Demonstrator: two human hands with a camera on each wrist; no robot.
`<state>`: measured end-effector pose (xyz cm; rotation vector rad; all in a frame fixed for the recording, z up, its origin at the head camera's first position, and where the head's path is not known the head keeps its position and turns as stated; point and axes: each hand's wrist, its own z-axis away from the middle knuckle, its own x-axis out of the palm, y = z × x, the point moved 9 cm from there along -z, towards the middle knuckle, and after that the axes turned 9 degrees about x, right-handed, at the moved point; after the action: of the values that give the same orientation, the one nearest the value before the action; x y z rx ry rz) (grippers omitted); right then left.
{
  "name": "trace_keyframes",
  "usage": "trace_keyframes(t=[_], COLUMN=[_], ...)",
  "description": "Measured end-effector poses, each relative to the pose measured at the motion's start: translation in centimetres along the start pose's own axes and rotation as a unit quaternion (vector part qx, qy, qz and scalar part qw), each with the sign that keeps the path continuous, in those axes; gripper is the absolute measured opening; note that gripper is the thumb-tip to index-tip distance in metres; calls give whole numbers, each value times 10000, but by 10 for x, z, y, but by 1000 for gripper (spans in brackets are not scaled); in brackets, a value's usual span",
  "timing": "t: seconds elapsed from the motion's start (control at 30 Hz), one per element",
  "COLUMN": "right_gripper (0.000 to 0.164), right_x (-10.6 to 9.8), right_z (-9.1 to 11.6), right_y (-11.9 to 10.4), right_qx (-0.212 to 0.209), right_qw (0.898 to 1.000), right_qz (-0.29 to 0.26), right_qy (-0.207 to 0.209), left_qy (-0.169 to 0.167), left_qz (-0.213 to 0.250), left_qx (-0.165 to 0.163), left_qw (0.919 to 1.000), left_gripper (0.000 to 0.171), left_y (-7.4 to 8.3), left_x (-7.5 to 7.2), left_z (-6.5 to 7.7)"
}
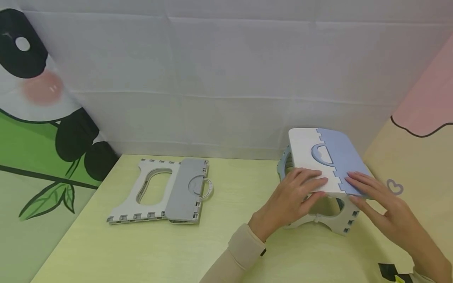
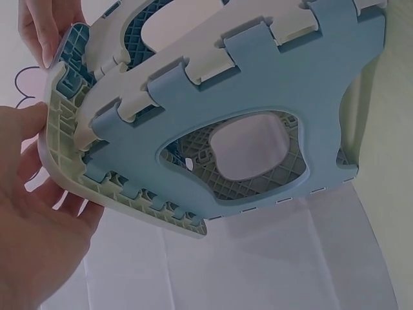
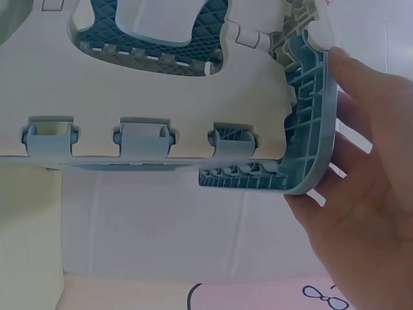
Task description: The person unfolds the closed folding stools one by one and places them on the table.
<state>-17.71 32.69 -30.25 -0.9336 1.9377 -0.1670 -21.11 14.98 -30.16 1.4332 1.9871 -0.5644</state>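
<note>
An unfolded step stool (image 1: 318, 157) stands at the table's right, its top half white and half blue, with an inset handle in the middle. My left hand (image 1: 288, 196) rests on the near white part of the top, its thumb at the front edge. Flat on the near blue part lie the fingers of my right hand (image 1: 385, 204), thumb also along the front edge. From the left wrist, the stool's blue leg panel (image 2: 258, 77) shows below the rim. In the right wrist view, a white leg panel (image 3: 161, 103) hangs under the ribbed blue underside (image 3: 310, 129).
A second folding stool (image 1: 185, 188), grey and white, lies folded flat on the left of the pale yellow-green table (image 1: 159, 251), its handle loop sticking out. A light cloth backdrop (image 1: 230, 78) hangs behind. Printed cartoon panels (image 1: 35, 137) flank both sides.
</note>
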Motion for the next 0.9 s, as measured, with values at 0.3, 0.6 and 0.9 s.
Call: trace_keyframes(t=[0.3, 0.6, 0.9], right_gripper=[61, 56, 48], right_x=[-2, -8, -8], right_z=[-4, -6, -8], right_y=[-14, -40, -59], right_qx=[-453, -831, -1034], right_qw=[9977, 9921, 9881], right_qz=[-165, -364, -620], right_qy=[478, 870, 959], left_qy=[104, 423, 696], left_qz=[17, -277, -490], left_qx=[-148, -90, 10], left_qw=[9998, 9987, 9964], left_gripper=[25, 14, 8], left_y=[-1, 3, 10], left_x=[-8, -20, -35], left_z=[4, 9, 16])
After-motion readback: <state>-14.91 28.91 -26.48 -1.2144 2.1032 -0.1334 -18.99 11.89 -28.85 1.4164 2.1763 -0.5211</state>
